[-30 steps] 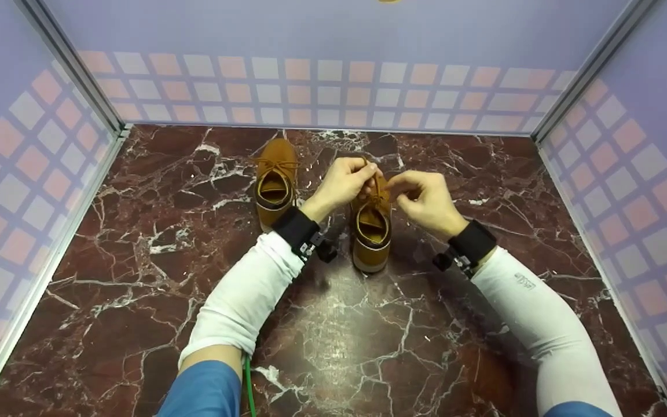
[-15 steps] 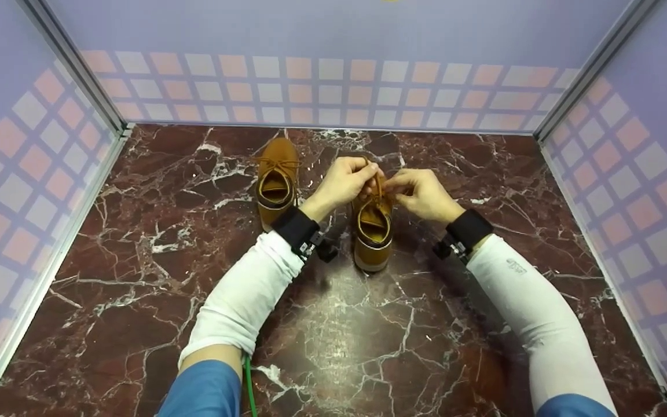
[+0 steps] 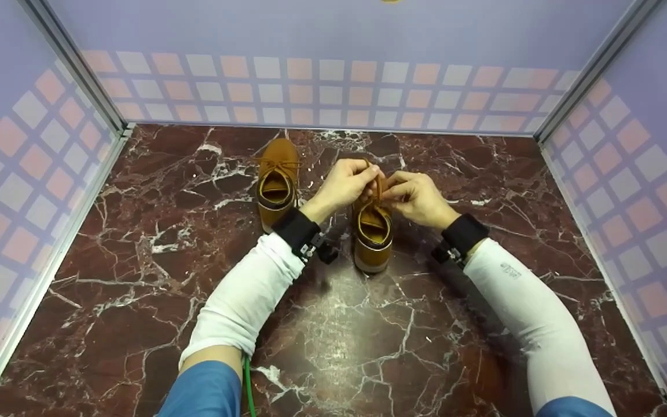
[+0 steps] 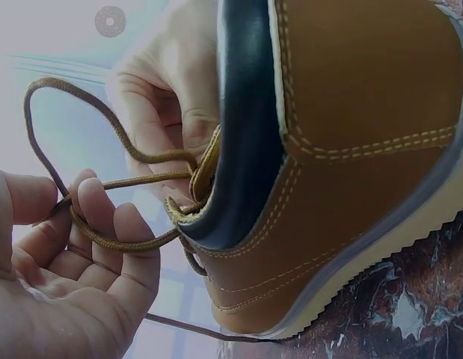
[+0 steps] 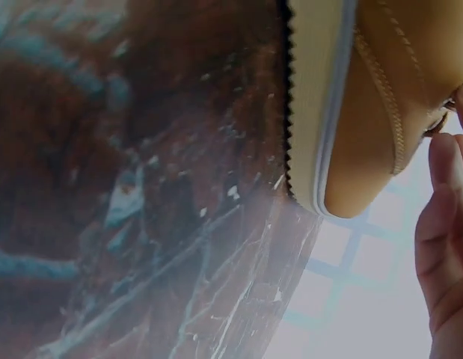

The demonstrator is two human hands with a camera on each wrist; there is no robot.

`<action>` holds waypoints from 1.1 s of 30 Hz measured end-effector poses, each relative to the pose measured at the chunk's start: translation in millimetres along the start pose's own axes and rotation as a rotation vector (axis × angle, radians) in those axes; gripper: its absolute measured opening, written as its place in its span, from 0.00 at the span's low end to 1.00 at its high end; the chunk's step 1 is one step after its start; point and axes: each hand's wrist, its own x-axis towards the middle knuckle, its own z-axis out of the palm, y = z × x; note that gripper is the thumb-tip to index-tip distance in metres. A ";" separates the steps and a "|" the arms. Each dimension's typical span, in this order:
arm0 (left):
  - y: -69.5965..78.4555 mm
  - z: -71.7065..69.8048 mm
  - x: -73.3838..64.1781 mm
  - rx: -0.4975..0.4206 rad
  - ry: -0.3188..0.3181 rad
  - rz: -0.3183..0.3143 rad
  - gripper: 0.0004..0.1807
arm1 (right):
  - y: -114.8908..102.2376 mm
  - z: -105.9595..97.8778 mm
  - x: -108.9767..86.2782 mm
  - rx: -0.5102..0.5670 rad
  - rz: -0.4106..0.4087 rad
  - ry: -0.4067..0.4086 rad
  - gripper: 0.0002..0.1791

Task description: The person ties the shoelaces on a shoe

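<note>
A tan lace-up shoe (image 3: 372, 259) stands on the floor, heel toward me. Above its tongue my left hand (image 3: 340, 184) pinches the brown shoelace (image 4: 145, 157) between thumb and fingers; in the left wrist view the lace rises in a big loop from that pinch. On the other side of the shoe my right hand (image 3: 420, 200) has thumb and fingers bent together at the lace near the eyelets. Its fingertips (image 5: 444, 153) touch the lace there, partly cut off by the right wrist view's edge. The matching shoe (image 3: 280, 152), laces tied in a bow, stands to the left.
The floor (image 3: 333, 336) is dark red marble pattern with white veins. Purple panels with pink and white squares form a back wall (image 3: 333, 35) and two side walls. A green cable (image 3: 249, 385) runs by the left elbow.
My right hand has moved left, its fingers closing in on the lace beside the left hand. The left hand keeps its pinch on the lace, almost still. Both shoes stay put.
</note>
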 end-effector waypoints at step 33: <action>1.4 2.9 -1.5 -0.094 -0.017 0.005 0.16 | -13.1 20.2 -0.6 0.275 0.262 0.178 0.04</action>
